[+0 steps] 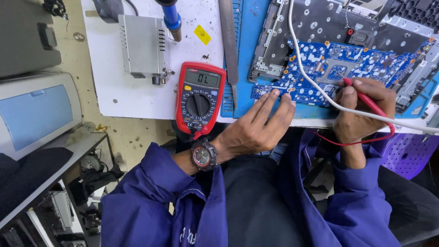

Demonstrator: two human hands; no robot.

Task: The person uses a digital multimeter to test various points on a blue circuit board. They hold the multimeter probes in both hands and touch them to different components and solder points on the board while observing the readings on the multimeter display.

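Note:
A blue circuit board (366, 59) lies on a blue mat (247, 55) at the desk's near edge. My right hand (359, 112) grips a red test probe (366, 98) like a pen, its tip touching the board near a square metal frame (336, 71). The probe's red lead (366, 141) loops below my hand. My left hand (256, 126) rests flat, fingers spread, fingertips on the board's lower left edge; it holds nothing. A wristwatch (202, 155) is on that wrist. A red multimeter (200, 97) with a dial lies left of my left hand.
A white cable (311, 77) crosses the board to the right. Metal tweezers (228, 41) lie along the mat's left edge. A grey metal box (142, 43) and a blue-handled tool (172, 16) sit on the white desk (119, 91). A grey device (36, 110) stands at left.

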